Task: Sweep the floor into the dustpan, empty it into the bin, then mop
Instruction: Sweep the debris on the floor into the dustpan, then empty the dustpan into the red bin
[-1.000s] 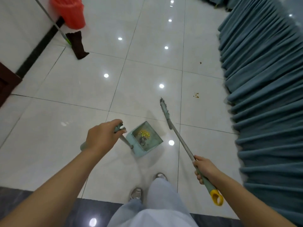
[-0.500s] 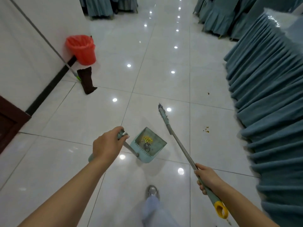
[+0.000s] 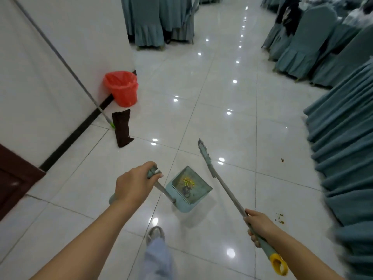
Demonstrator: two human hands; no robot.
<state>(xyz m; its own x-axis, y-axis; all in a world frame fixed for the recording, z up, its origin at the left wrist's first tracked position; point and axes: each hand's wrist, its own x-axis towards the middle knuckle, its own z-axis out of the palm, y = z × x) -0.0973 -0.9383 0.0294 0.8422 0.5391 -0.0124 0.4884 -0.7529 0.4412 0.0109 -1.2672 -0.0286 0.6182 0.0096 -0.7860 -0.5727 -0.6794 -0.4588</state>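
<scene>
Gripping teal plastic dustpan (image 3: 188,188) by handle, our left hand (image 3: 134,183) closed; pan hung between hands, yellow crumbs inside. Our right hand (image 3: 260,226) clenched grey-handled broom (image 3: 224,184). Red-lined bin (image 3: 121,87) far left.

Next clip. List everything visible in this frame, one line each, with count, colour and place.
dustpan: one, teal, carried low at centre, yellow bits and dirt inside
broom: one, grey-green pole with yellow end, angled up at right centre
bin: one, red liner, by the wall at left
mop: one, dark head on the floor, pole leaning on the wall
crumbs: scattered brown bits, floor at right by the cloth
table cloth: teal, pleated, right edge
chairs: several, teal covers, top and upper right
shoe: one showing, grey, bottom centre
left hand: on the dustpan handle
right hand: on the broom pole
</scene>
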